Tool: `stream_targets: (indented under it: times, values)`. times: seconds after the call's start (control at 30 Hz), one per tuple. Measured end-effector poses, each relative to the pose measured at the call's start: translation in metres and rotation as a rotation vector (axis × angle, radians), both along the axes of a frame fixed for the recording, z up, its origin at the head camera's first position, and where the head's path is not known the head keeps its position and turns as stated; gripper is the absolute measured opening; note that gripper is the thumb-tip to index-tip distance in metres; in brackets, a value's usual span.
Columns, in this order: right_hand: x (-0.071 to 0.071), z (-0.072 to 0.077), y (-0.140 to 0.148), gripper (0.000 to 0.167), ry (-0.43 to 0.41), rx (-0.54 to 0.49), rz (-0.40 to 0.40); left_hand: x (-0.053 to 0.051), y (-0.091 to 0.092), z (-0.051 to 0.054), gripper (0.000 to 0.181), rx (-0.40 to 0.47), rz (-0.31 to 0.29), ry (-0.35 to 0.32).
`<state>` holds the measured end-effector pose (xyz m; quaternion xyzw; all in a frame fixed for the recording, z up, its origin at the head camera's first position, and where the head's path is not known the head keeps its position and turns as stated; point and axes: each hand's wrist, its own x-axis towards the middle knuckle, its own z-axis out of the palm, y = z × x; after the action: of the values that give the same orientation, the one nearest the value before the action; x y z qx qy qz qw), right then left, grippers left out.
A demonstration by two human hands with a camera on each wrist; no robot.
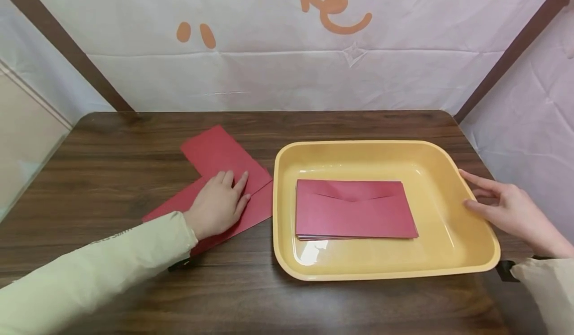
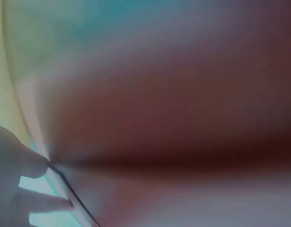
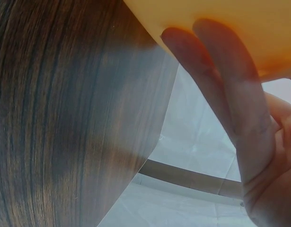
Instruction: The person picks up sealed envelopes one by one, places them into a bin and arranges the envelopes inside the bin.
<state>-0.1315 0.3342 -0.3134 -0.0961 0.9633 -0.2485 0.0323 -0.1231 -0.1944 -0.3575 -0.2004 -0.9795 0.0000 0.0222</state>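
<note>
Two or more red envelopes (image 1: 219, 150) lie crossed over each other on the table, left of a yellow plastic tray (image 1: 430, 225). My left hand (image 1: 218, 205) rests on top of them, its fingers spread over the paper near where they cross. The left wrist view is blurred, with part of the hand (image 2: 13, 175) at a dark edge. On the far side, my right hand (image 1: 515, 213) grips the tray's right wall, thumb at the rim. Its fingers (image 3: 230, 71) press the outer wall in the right wrist view. Inside the tray lies a stack of red envelopes (image 1: 354, 218), the top flap facing up.
The dark wood table (image 1: 251, 295) ends at a white printed cloth (image 1: 278, 81) hanging behind it. Another cloth panel (image 1: 529, 115) borders the right side. The tray's left rim stands right beside the crossed envelopes.
</note>
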Motion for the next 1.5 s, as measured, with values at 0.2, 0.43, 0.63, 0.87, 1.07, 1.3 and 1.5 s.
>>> stream_targets:
  times: [0.2, 0.43, 0.63, 0.87, 1.07, 1.3, 1.5]
  values:
    - [0.001, 0.0, 0.001, 0.062, 0.005, 0.009, -0.007, 0.007, 0.015, 0.003, 0.052, -0.041, 0.023, 0.035]
    - [0.001, -0.001, 0.0, 0.063, 0.003, 0.011, -0.003, 0.0, 0.003, 0.013, 0.051, 0.005, -0.025, -0.026]
    - [0.0, -0.001, -0.001, 0.062, -0.003, 0.009, 0.001, -0.028, -0.039, 0.027, 0.071, 0.13, -0.116, -0.129]
    - [0.001, -0.001, -0.002, 0.062, -0.014, -0.002, 0.0, -0.046, -0.081, 0.015, 0.089, 0.202, -0.181, -0.357]
    - [0.0, 0.0, -0.002, 0.062, 0.001, -0.005, 0.012, -0.041, -0.079, 0.011, 0.092, 0.201, -0.077, -0.433]
    - [0.0, 0.002, -0.002, 0.062, 0.009, 0.02, -0.006, -0.024, -0.053, 0.002, 0.09, 0.103, 0.088, -0.322]
    - [0.0, 0.0, -0.001, 0.062, 0.021, 0.021, 0.0, -0.014, -0.033, -0.002, 0.089, 0.016, 0.201, -0.274]
